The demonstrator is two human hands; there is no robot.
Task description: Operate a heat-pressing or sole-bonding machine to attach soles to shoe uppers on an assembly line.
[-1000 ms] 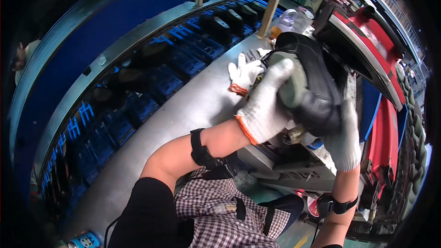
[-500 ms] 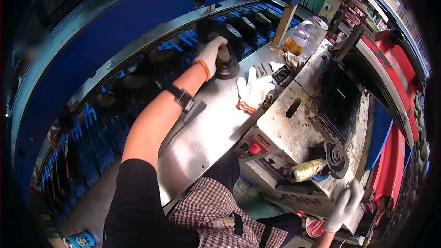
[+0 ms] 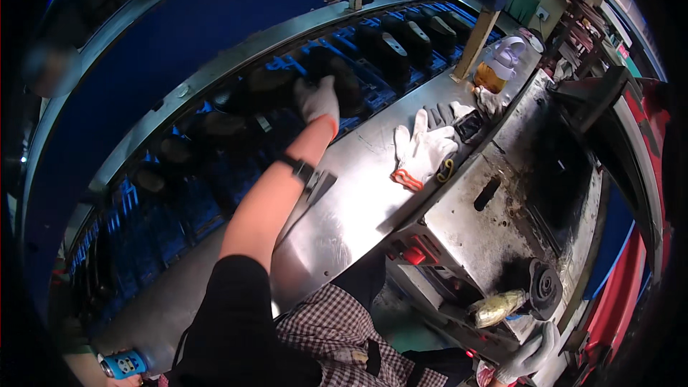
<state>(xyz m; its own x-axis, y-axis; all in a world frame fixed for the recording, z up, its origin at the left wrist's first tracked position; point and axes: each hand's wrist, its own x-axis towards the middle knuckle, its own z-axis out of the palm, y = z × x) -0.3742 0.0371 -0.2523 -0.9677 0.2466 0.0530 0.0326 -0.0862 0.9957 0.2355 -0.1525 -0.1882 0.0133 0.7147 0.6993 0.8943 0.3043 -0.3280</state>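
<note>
Left gloved hand point(image 3: 319, 99) extends over the blue slatted bed point(image 3: 129, 197), fingers against the left side of a dark shoe point(image 3: 346, 89); blur and shadow hide the fingertips, so whether they pinch it cannot be told. Shoe: black, rounded, dull, outline soft, surface detail lost in the dimness. Position: on or just above the bed, near the metal ledge point(image 3: 358, 208), left of a row of black shoes point(image 3: 390, 46) with pale patches on top. Right gloved hand point(image 3: 530, 358): fingers loosely extended, near the round black tool point(image 3: 546, 287) and its pale handle point(image 3: 497, 309).
</note>
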